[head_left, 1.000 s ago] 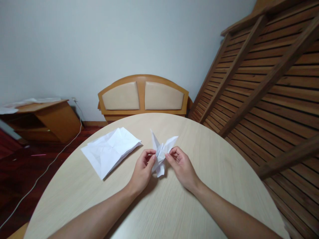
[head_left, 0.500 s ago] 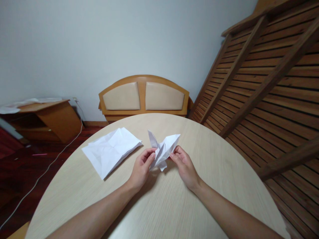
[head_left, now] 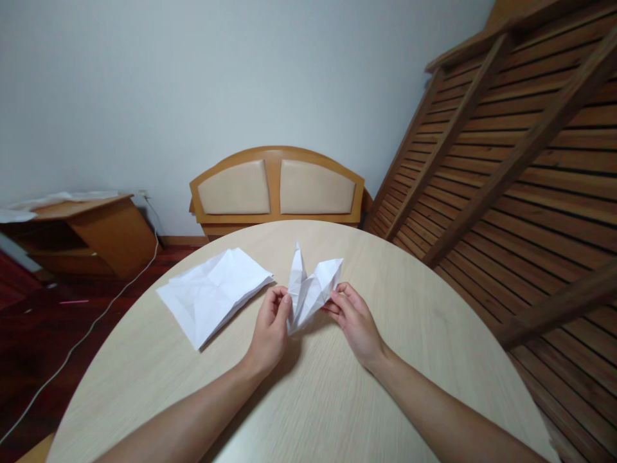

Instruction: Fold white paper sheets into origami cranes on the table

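A folded white paper figure [head_left: 308,290], with pointed flaps standing up, is held between my hands above the table. My left hand [head_left: 270,325] is closed on its left side, thumb in front and fingers behind. At its right edge, my right hand [head_left: 355,321] pinches the paper between thumb and fingers. Some fingertips are hidden behind the folds. To the left of my left hand lies a stack of creased white paper sheets [head_left: 212,292].
The round light-wood table [head_left: 424,379] carries the paper. Behind it stands a padded headboard [head_left: 273,186] against the wall. Brown slatted wood panels [head_left: 544,212] lean at the right. A wooden cabinet [head_left: 116,231] and a white cable [head_left: 101,315] are at the left.
The paper figure has turned in my hands. Its left flap now points straight up and looks wider, and the small lower flap no longer shows. My left hand has shifted slightly left.
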Action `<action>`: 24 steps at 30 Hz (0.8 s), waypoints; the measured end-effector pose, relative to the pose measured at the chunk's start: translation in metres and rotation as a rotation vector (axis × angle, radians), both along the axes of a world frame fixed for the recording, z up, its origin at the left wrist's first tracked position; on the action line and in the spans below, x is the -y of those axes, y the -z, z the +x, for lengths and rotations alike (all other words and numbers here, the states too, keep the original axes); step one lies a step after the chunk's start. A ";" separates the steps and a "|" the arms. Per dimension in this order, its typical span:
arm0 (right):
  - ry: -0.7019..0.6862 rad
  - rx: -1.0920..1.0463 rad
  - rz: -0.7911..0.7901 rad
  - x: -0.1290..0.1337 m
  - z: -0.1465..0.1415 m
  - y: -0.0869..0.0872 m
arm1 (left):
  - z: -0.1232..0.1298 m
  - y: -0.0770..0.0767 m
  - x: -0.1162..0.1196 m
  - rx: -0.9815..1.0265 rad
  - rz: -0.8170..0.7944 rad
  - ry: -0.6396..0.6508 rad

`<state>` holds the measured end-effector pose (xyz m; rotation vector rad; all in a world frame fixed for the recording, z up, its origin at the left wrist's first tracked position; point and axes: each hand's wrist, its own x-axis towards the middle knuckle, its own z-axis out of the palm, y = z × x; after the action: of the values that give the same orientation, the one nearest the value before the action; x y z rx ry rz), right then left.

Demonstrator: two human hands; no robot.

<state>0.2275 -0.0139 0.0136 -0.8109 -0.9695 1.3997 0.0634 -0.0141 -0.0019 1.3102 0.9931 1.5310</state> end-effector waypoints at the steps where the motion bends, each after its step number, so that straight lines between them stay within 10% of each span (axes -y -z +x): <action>1: -0.002 -0.013 -0.008 0.000 0.000 0.000 | 0.000 -0.001 0.000 0.008 0.002 -0.006; 24: -0.001 -0.098 0.046 -0.004 0.005 -0.001 | -0.009 -0.014 -0.007 0.398 -0.158 0.086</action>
<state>0.2323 -0.0102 0.0149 -0.7013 -0.9231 1.3996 0.0544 -0.0073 0.0123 0.8809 0.7729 1.5357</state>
